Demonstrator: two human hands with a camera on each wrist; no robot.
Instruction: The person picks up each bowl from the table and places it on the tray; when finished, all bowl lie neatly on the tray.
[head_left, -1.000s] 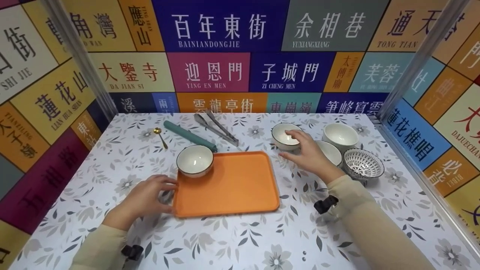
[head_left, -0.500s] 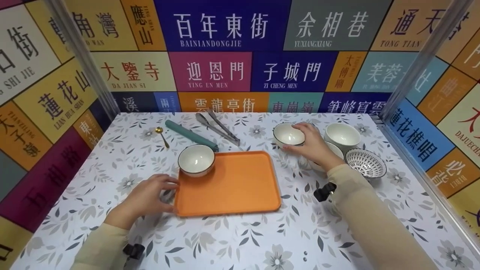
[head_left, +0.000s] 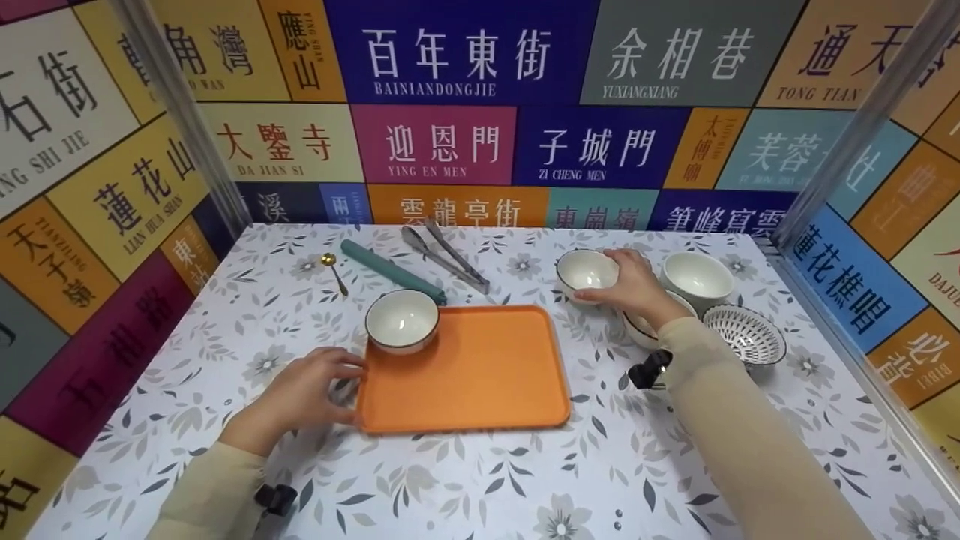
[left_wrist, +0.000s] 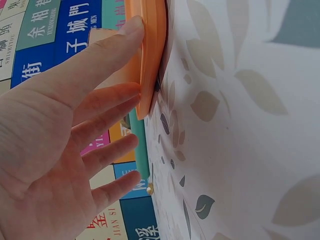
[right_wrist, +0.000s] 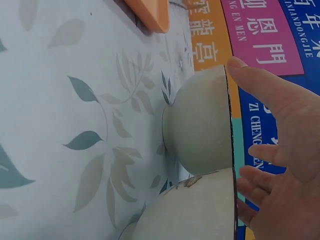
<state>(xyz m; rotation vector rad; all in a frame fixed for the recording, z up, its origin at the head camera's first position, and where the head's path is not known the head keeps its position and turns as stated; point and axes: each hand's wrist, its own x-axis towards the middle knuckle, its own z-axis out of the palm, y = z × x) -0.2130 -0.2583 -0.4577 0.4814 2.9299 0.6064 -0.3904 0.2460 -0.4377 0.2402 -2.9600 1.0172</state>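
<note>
rh (head_left: 637, 285) on bowl (head_left: 584, 274); lh (head_left: 306, 390) on tray (head_left: 480, 375)

Head view bright, evenly lit, light apparently from above: small glint inside the round glossy white bowl with dark rim (head_left: 403, 324), faint shade beside it on the smooth orange rectangular tray (head_left: 480, 382), soft shadow under the left hand (head_left: 307, 394). Wide lens tilts and stretches the multicoloured lettered wall panels (head_left: 129, 191) at the edges. Wrist views dimmer, greyer; near part of the white floral table covering (left_wrist: 245, 155) looks soft.
</note>
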